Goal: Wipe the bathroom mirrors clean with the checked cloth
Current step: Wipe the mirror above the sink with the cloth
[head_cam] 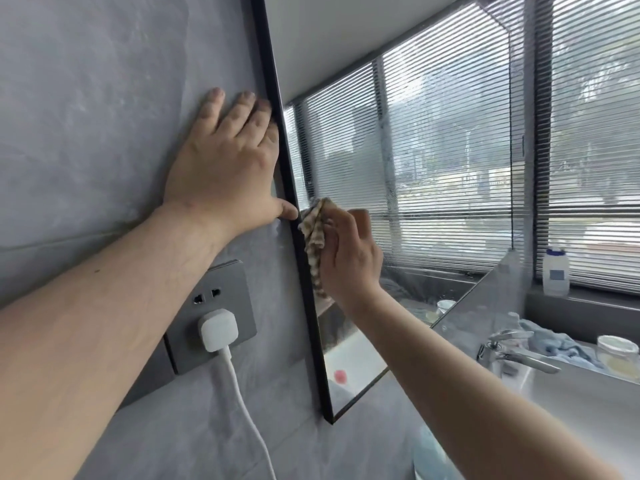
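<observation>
Checked cloth (314, 237) is bunched up in the right hand (348, 252), sitting about dead centre of the view, pressed against the mirror (433, 140) glass just inside its black frame (294, 216). Fingers are curled round the cloth, and a strip of it hangs down toward 6 o'clock along the frame edge.

Nearest the camera, both bare forearms reach in from 7 and 5 o'clock. At about 7 o'clock from the cloth there's a grey wall socket (211, 317) with a white plug (219, 329) in it, and its white cable (242, 410) runs down out of view.

The left hand (225, 168) is flat on the grey wall (86, 133) at roughly 10 o'clock from the cloth, fingers straight and spread, not gripping anything. Its thumb tip touches the frame and its little-finger side lies against it too.

Off toward 4 o'clock is the bench (571, 393) with a chrome tap (512, 351), a crumpled blue towel (554, 344) behind it and a clear jar with a white lid (618, 355) at the right edge.

Further back at 3 o'clock a white bottle (556, 271) stands on the window sill (588, 299), with slatted blinds (595, 133) across the window behind it. The mirror reflects those same blinds, plus something small and pink low down that I can't make out.
</observation>
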`<state>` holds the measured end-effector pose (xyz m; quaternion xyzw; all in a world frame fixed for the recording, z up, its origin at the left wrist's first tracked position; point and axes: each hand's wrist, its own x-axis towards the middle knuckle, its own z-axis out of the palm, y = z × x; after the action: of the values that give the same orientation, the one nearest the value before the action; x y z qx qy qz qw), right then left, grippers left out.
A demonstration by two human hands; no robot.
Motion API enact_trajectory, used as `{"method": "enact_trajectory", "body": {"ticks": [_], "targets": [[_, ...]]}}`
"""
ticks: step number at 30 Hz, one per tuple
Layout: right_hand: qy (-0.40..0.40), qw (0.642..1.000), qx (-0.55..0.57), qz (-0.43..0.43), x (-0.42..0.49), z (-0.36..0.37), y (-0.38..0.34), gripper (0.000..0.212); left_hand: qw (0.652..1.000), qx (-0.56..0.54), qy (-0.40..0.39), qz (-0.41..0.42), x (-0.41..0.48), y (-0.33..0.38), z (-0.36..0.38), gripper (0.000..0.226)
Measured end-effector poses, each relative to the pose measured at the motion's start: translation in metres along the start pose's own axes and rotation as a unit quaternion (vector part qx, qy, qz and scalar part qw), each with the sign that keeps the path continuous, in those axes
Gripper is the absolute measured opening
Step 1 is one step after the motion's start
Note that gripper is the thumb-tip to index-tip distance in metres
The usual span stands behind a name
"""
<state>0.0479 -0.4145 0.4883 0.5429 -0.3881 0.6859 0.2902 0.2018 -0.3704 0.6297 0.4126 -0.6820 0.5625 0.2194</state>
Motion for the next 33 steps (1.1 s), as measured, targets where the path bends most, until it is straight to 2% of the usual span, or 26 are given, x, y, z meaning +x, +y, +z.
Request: {"method": "enact_trajectory", "body": {"ticks": [3,10,16,18,21,24,26,29,33], "targets": [[-0.001,1.0,0.006,-0.012,-0.008,-0.001,0.007,0.025,1.0,0.002,-0.005,-0.004,-0.001,0.0,-0.001,0.12],[-0.024,0.997,0.029,-0.067,-0.094,-0.011,0.026,0.028,1.0,0.01,-0.004,-0.004,-0.001,-0.001,-0.001,0.12],[0.019,0.993,0.052,-0.1,-0.057,-0.004,0.019,0.016,1.0,0.012,-0.008,-0.007,-0.003,-0.002,0.001,0.12],[0.036,0.998,0.039,-0.033,-0.039,-0.002,0.036,0.014,1.0,0.008,-0.004,-0.007,-0.003,-0.002,0.002,0.12],[0.062,0.985,0.009,0.164,-0.012,-0.002,0.079,0.029,1.0,0.007,0.0,-0.005,-0.002,-0.002,0.003,0.119],[0.056,0.929,-0.042,0.363,0.003,-0.012,0.139,0.026,1.0,0.01,-0.003,-0.008,-0.002,-0.002,0.003,0.119],[0.049,0.897,-0.058,0.436,0.004,-0.018,0.166,0.026,1.0,0.013,-0.005,-0.008,-0.002,-0.001,0.002,0.119],[0.033,0.893,-0.058,0.446,-0.004,-0.019,0.17,0.027,1.0,0.017,-0.004,-0.006,-0.002,-0.001,0.002,0.119],[0.014,0.933,-0.036,0.358,-0.039,-0.017,0.124,0.027,1.0,0.016,-0.004,-0.009,-0.003,-0.001,0.001,0.119]]}}
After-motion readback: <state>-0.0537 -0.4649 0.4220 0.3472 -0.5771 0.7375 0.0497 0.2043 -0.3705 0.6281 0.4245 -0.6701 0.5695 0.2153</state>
